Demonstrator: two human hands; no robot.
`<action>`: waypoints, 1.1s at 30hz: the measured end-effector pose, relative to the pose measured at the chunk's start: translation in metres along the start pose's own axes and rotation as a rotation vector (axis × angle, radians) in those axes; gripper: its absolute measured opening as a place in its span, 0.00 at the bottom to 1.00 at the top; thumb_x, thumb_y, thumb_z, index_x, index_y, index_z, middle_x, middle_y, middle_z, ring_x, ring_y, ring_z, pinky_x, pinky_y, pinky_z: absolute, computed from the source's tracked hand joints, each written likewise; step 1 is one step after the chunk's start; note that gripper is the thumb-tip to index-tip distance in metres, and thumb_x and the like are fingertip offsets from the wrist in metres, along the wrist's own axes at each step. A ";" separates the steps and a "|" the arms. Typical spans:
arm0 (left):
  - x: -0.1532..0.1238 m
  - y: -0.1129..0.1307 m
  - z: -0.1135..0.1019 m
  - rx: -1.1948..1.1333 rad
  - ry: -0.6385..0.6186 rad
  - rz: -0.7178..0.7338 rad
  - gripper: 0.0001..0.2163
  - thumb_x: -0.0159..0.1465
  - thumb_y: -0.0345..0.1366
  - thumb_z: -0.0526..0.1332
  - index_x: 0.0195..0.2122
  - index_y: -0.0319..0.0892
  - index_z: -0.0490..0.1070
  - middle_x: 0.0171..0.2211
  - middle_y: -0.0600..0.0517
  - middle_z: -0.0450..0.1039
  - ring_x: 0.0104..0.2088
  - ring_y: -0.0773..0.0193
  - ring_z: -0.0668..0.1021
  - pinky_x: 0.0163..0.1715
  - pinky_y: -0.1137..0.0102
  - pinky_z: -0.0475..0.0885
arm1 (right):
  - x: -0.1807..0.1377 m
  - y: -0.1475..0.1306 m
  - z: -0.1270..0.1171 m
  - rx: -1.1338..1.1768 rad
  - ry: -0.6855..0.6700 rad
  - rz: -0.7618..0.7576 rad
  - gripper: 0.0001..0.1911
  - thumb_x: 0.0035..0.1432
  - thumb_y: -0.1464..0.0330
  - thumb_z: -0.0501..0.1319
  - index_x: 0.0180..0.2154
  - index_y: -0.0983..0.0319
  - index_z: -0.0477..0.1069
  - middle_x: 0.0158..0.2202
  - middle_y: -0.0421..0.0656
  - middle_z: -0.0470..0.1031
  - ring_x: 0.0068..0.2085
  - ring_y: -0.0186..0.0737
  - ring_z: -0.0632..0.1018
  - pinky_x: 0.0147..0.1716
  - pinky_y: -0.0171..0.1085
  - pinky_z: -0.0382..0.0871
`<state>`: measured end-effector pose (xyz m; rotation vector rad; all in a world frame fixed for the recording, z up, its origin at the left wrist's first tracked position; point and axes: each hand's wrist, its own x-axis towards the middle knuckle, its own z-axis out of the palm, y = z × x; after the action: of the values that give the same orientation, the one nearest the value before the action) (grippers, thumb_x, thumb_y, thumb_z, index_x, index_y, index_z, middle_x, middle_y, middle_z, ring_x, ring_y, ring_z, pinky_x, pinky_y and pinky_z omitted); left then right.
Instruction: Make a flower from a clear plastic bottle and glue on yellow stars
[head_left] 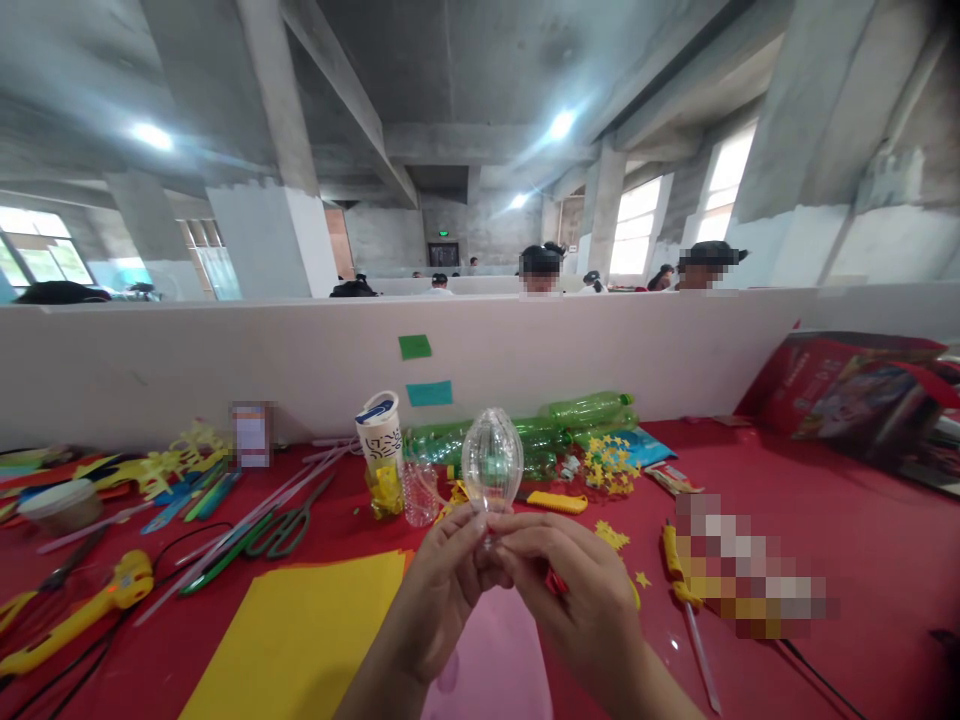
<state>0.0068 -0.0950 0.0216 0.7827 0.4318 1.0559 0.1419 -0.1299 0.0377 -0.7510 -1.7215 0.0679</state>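
A clear, ribbed plastic bulb shape point(492, 458), rounded above and narrow below, stands upright in front of me. My left hand point(454, 560) is closed around its narrow lower end. My right hand point(574, 575) meets it from the right, thumb and fingers pinched at the same neck. The fingers hide the very bottom of the piece. Under my hands lies a smooth pink sheet-like thing point(499, 660), and to the left is yellow paper point(300, 630). Just behind are a small clear plastic piece point(421, 496) and a yellow-handled cutter point(556, 501).
Green bottles point(592, 408) lie along the white partition point(225, 350). A patterned cup point(379, 450), scissors point(281, 530), a yellow glue gun point(90, 615) and a white tub point(60, 507) stand left. Yellow stars point(611, 465) and a red bag point(847, 390) are right. People sit beyond the partition.
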 end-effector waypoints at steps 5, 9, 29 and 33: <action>0.001 -0.004 0.001 0.055 -0.046 -0.023 0.07 0.59 0.31 0.61 0.38 0.40 0.75 0.28 0.51 0.71 0.28 0.69 0.72 0.34 0.71 0.68 | 0.004 -0.005 -0.012 -0.065 0.002 -0.031 0.08 0.56 0.80 0.58 0.34 0.63 0.70 0.35 0.45 0.77 0.39 0.37 0.77 0.37 0.35 0.73; 0.001 -0.005 0.002 0.040 -0.070 -0.027 0.06 0.58 0.29 0.62 0.37 0.41 0.75 0.28 0.53 0.70 0.27 0.72 0.70 0.31 0.75 0.66 | 0.004 -0.007 -0.016 -0.168 -0.057 -0.121 0.09 0.55 0.80 0.58 0.36 0.63 0.70 0.37 0.46 0.76 0.39 0.38 0.76 0.37 0.36 0.72; 0.012 0.004 0.013 0.154 -0.015 0.029 0.07 0.61 0.34 0.60 0.37 0.37 0.74 0.29 0.50 0.73 0.26 0.67 0.73 0.30 0.70 0.65 | 0.016 0.010 -0.024 -0.071 -0.107 0.227 0.12 0.60 0.73 0.54 0.45 0.59 0.71 0.42 0.45 0.70 0.36 0.37 0.75 0.35 0.35 0.72; 0.017 0.006 0.018 0.217 -0.038 0.019 0.07 0.61 0.34 0.59 0.38 0.37 0.73 0.27 0.50 0.72 0.25 0.67 0.72 0.29 0.70 0.64 | 0.018 0.011 -0.027 -0.062 -0.079 0.279 0.12 0.60 0.72 0.54 0.45 0.59 0.70 0.41 0.45 0.70 0.36 0.36 0.75 0.34 0.35 0.72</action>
<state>0.0226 -0.0850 0.0386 0.9997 0.5126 1.0206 0.1689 -0.1213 0.0571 -1.0435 -1.6892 0.2390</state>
